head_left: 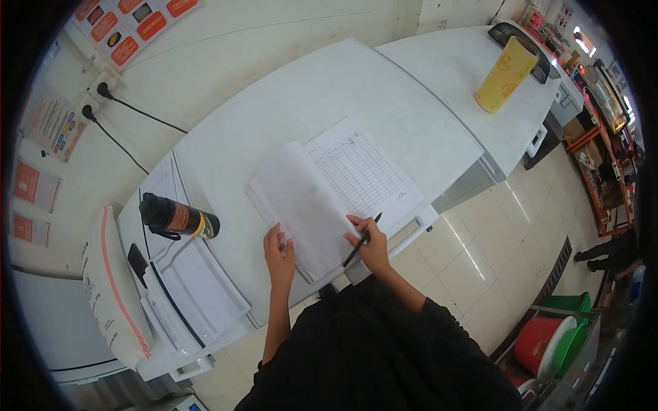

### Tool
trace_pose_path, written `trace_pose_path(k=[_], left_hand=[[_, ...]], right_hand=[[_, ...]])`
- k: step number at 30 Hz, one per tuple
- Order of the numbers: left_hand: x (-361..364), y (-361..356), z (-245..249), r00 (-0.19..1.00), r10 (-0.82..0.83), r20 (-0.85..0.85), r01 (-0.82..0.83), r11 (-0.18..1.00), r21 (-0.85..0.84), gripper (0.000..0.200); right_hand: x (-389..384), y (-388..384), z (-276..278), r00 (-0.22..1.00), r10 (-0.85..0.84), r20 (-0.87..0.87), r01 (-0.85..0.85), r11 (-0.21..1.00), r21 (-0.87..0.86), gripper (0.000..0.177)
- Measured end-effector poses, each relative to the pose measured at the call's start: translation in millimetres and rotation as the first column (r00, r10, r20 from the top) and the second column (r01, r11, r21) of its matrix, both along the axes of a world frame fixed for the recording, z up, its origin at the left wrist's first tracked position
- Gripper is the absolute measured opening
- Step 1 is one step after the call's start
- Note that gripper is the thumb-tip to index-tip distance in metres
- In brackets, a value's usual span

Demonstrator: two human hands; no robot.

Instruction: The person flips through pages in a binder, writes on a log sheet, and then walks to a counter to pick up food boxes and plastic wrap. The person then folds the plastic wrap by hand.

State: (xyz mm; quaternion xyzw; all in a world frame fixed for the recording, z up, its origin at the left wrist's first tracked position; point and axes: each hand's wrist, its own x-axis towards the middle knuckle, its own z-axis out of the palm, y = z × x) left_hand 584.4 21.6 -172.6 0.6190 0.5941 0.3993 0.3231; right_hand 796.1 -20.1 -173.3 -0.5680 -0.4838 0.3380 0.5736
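On the white bench (226,151), the white printed grid sheet (363,175) looks unfilled; the blank white page (301,198) bulges, unflattened. Right hand (372,252): grip pinching a slim black pen (353,255). Left hand (279,260): grip loosely spread, beside page.

The counter (226,144) has a smooth, pale surface with a soft sheen. On it the sheets (301,205) are thin, matt white paper. The black bottle (179,217) looks smooth and slightly glossy; the yellow roll (507,74) has a shiny, plastic-like skin. The sack (113,288) appears woven, the sleeves (439,335) are matt black cloth, and the floor tiles (473,240) are polished, reflecting light.
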Motion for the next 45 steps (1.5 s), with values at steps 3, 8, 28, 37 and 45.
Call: trace_pose_path(k=[3,8,28,37,45], left_hand=[[4.4,-8.9,-0.2,0.998,0.033,-0.049,-0.034,0.999,-0.012,0.044],[13.2,-13.7,1.0,0.995,0.036,0.097,-0.019,0.985,-0.169,0.038],[42.2,-3.0,19.1,0.455,0.26,0.851,0.296,0.858,-0.42,0.023],[93.3,16.4,45.3,0.368,0.091,0.925,0.444,0.857,-0.261,0.024],[99.2,28.7,48.1,0.653,0.029,0.757,0.27,0.925,-0.268,0.023]], right_hand=[[1.5,3.0,-8.9,0.992,-0.04,-0.121,0.04,0.999,-0.006,0.024],[4.2,7.0,-20.1,0.973,-0.055,-0.224,0.059,0.998,0.012,0.019],[15.3,11.0,-17.4,0.889,-0.061,-0.454,0.043,0.998,-0.05,0.02],[2.0,-10.5,113.6,0.94,0.068,0.334,-0.021,0.99,-0.142,0.048],[58.7,14.2,77.8,0.974,-0.149,0.173,0.176,0.973,-0.15,0.018]])
